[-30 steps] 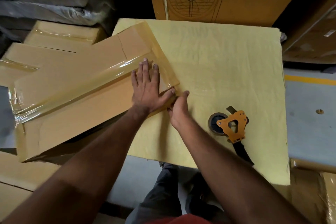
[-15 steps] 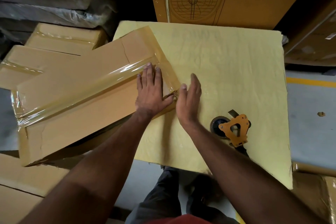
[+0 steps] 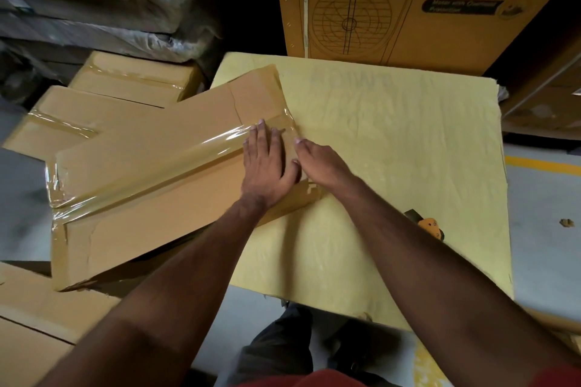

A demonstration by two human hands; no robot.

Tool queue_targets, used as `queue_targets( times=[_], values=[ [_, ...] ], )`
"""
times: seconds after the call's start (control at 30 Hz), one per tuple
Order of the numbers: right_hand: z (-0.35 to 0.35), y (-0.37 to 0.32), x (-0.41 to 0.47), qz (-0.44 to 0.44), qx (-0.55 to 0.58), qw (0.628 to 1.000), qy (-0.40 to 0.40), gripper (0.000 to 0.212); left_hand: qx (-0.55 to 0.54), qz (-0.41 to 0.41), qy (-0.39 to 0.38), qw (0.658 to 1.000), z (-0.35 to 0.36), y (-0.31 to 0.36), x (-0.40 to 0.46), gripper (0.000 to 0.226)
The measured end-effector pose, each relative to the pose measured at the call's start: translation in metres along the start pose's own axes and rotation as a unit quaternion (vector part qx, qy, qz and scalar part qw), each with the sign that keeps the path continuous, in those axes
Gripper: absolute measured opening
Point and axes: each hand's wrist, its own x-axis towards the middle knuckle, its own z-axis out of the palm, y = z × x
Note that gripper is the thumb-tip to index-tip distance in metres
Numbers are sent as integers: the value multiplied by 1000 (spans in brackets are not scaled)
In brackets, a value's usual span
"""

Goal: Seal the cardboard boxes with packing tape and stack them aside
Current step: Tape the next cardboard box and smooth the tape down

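Both hands lie flat with straight fingers: the left hand (image 3: pixel 267 163) presses the tape strip (image 3: pixel 151 166) on the long cardboard box (image 3: pixel 141 198), and the right hand (image 3: pixel 320 160) has moved from the yellow counter (image 3: pixel 408 151) onto the box end, beside it. Sealing seems nearly finished; the tape dispenser (image 3: pixel 429 226) rests unused nearby.

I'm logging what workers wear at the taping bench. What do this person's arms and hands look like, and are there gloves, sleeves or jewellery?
Both forearms are bare to the edge of the view, with no sleeve visible. The left hand and right hand wear no gloves, and no ring, watch or bracelet shows. Dark trousers and a strip of red garment show at the bottom.
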Motion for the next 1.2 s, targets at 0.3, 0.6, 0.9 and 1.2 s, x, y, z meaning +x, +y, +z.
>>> queue_targets(
  times=[0.3,0.6,0.9,1.2],
  values=[
    [4,-40,46,36,36,999,-6,62,16,-26,-72,997,-5,-22,38,71],
    [-7,-66,99,28,-27,999,-20,55,49,-45,-56,996,-12,-38,89,73],
    [-2,-83,144,41,-47,998,11,58,18,18,-64,998,-22,-58,128,72],
    [12,-72,151,18,-54,993,106,34,-50,74,-11,996,-50,-72,180,56]
  ],
)
